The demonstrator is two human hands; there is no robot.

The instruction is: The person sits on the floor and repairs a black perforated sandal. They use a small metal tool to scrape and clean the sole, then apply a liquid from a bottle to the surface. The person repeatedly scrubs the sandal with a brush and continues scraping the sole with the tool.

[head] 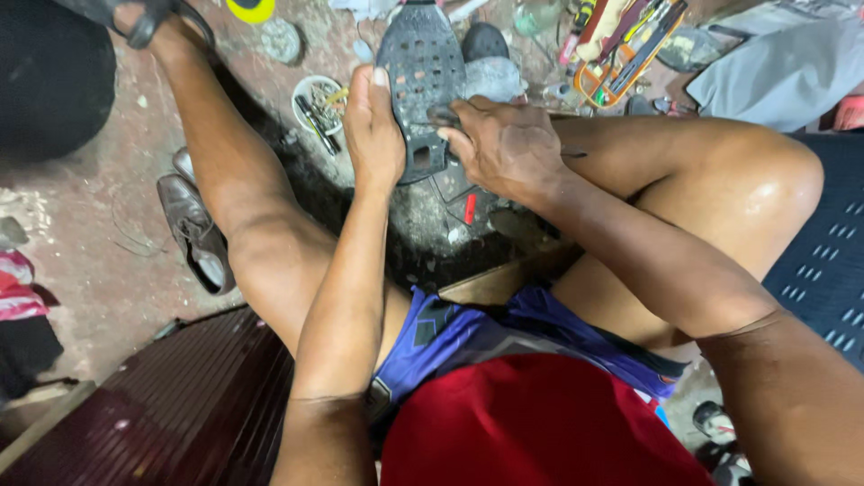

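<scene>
Both hands meet on a black shoe sole (421,72) with a studded, perforated tread, held upright between the knees above the floor: the left hand (373,130) wraps its left edge with the thumb lying up along the tread, while the right hand (504,144) is curled over its lower right side, pinching something small and dark that I cannot identify. Around it lie a small white dish of tools (317,103), an orange-rimmed tray of tools (621,54) at upper right, a brown leather shoe (193,229) at left and a yellow disc (250,9) at the top edge.
</scene>
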